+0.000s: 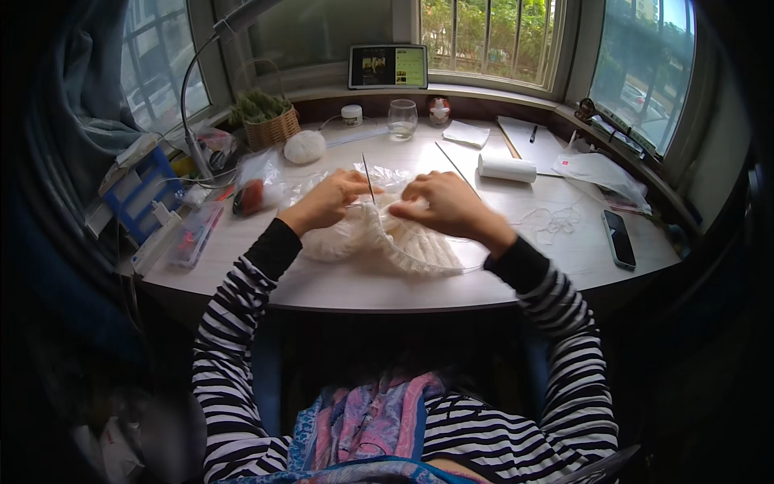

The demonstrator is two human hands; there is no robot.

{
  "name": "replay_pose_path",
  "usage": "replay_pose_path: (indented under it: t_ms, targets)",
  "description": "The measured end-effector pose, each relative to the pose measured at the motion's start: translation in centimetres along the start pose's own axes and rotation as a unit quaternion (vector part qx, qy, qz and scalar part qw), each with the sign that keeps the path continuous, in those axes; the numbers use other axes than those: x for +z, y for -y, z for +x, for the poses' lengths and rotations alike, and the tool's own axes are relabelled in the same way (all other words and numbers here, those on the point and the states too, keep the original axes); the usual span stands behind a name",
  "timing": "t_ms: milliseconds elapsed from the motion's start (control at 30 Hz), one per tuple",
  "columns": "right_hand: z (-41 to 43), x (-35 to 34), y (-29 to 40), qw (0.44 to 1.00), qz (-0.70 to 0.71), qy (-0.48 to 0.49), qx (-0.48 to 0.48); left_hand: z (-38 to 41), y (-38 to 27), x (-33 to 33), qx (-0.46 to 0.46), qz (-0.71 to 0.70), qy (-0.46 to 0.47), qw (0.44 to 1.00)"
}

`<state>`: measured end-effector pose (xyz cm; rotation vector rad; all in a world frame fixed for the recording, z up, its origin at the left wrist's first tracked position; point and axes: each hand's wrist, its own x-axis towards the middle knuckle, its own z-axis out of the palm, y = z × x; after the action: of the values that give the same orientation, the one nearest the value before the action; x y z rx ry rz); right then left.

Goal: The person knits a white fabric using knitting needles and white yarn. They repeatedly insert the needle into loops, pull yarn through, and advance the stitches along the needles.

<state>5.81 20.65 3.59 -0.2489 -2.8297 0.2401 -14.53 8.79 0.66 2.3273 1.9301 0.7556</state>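
A cream knitted piece (417,242) lies gathered on the table in front of me, its edge strung along a thin needle cable (474,270). My left hand (332,195) grips the upper left edge of the knitting. Beside its fingertips a slim dark knitting needle (367,175) points steeply upward. Over the right part of the fabric is my right hand (450,207), fingers curled and thumb close to the stitches; whether it pinches anything is not clear. Crinkled clear plastic (329,245) lies to the left of the knitting and behind it.
A ball of white yarn (305,147), a glass (402,120) and a tablet (387,66) stand toward the window. Another long needle (458,163) lies near a white roll (507,168). Loose yarn (553,221) and a phone (618,239) are rightward; a plastic case (195,235) is leftward.
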Motion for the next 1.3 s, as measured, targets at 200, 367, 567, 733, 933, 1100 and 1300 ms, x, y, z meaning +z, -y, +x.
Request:
replay_pose_path:
  t_ms: [200, 367, 567, 733, 933, 1100, 1300]
  targets:
    - [1.5, 5.4, 1.6, 0.994, 0.020, -0.090, -0.063, -0.2, 2.4, 2.1, 0.048, -0.086, 0.050, 0.994]
    - [1.3, 3.2, -1.0, 0.964, 0.248, -0.090, -0.030, 0.5, 0.1, 0.5, 0.066, -0.094, -0.054, 0.992]
    - [-1.4, -5.2, -0.8, 0.904, 0.393, -0.142, -0.087, 2.7, -8.1, -5.2, 0.101, -0.077, -0.149, 0.981]
    - [-6.2, -5.4, 0.6, 0.893, 0.433, -0.098, -0.070, 0.2, -12.9, -4.9, 0.112, 0.032, -0.206, 0.972]
    - [-10.0, -3.0, 1.8, 0.835, 0.513, -0.168, -0.103, -4.0, -16.4, -2.7, 0.050, -0.122, -0.165, 0.977]
    - [-10.0, -1.8, 2.9, 0.836, 0.469, -0.262, -0.107, -5.3, -16.6, -1.3, 0.054, -0.145, -0.200, 0.967]
    - [-9.7, -1.1, 3.6, 0.886, 0.374, -0.242, -0.131, -5.2, -16.3, 0.4, 0.073, -0.138, -0.209, 0.965]
